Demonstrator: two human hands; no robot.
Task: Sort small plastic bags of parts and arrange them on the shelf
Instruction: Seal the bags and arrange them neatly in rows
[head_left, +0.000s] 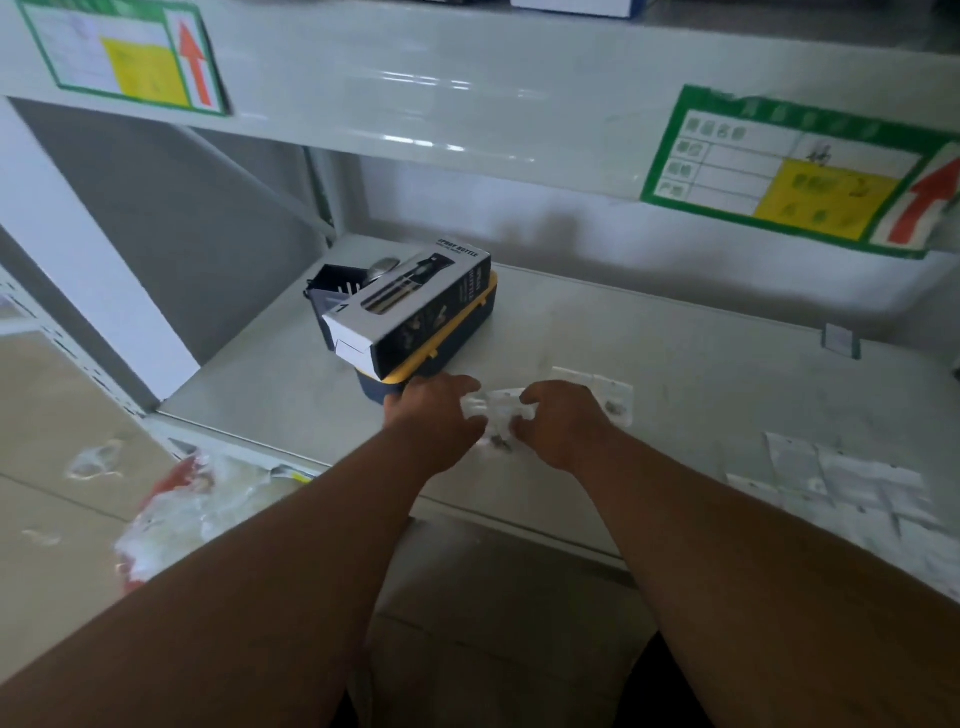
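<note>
Bag (500, 410) contents blurred, partly hidden between the hands. Left hand (434, 415) and right hand (563, 421), arms extended over the shelf (675, 364), each pinch one bag edge. More bags (841, 488) lie right of the right hand.

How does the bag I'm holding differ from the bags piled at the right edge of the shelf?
The held bag is gripped by the left hand and right hand; the piled bags lie untouched. The held bag is single and mid-shelf; the piled bags overlap. Both are small and clear.
</note>
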